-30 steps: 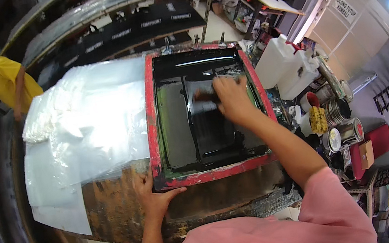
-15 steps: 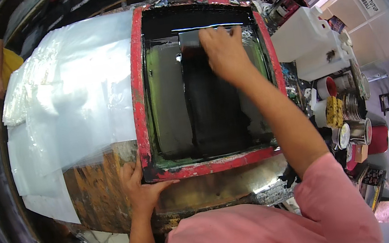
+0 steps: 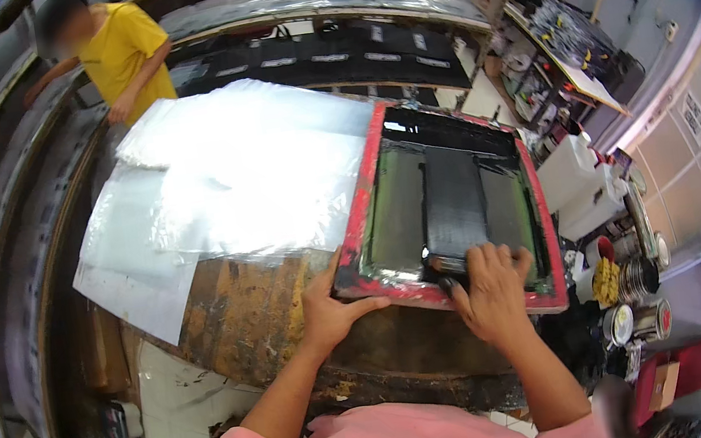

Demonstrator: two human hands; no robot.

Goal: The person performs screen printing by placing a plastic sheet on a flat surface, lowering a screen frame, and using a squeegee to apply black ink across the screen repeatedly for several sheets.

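A screen-printing frame (image 3: 368, 172) with chipped red edges lies on the worn table, one corner toward me. Across its mesh (image 3: 454, 204) runs a dark ink band, with wet black ink (image 3: 455, 134) pooled at the far end. My left hand (image 3: 325, 315) grips the near left corner, thumb along the near edge and fingers up the side. At the near end of the mesh, my right hand (image 3: 495, 288) is closed round a dark squeegee (image 3: 447, 267), partly hidden by the fingers and slightly blurred.
Clear plastic sheets (image 3: 246, 180) are spread left of the frame over the brown-stained table (image 3: 241, 301). White jugs (image 3: 585, 195) and several tins (image 3: 616, 325) crowd the right side. A person in a yellow shirt (image 3: 132, 52) stands far left, beside racks.
My right hand has drawn the squeegee from the far end of the mesh to the near end. My left hand stays at the corner. The view has tilted up, showing more of the person in yellow.
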